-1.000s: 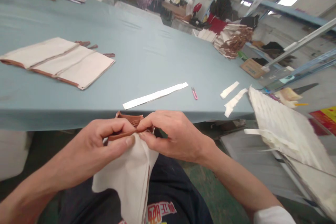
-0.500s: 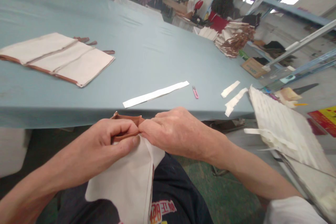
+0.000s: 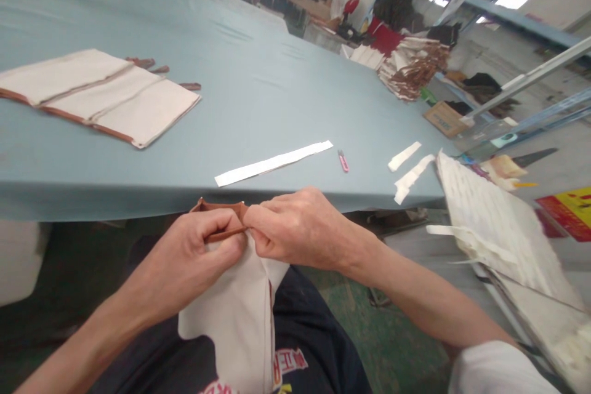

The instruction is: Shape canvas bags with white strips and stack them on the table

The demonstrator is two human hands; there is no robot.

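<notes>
Over my lap hangs a cream sewn piece with brown lining (image 3: 231,320); it looks like soft leather or cloth. My left hand (image 3: 203,252) pinches its brown upper edge between thumb and curled fingers. Close beside it, my right hand (image 3: 295,228) is closed on the same edge, knuckles up, its fingertips mostly hidden. Behind the hands the brown inside of the piece shows as an opening. On the table beyond lie a long white strip (image 3: 272,164) and small thread snips with a pink handle (image 3: 343,161).
The blue-green covered table (image 3: 258,104) spans the front. Flat cream panels with brown edges (image 3: 106,95) lie at left. Short white scraps (image 3: 410,175) sit at the right corner, near a cream-topped stand (image 3: 503,228). A pile of cream-and-brown pieces (image 3: 410,68) stands farther back.
The lower part of the cream piece has swung a little to the right, and my left forearm has shifted right. Both hands keep their hold on the edge.
</notes>
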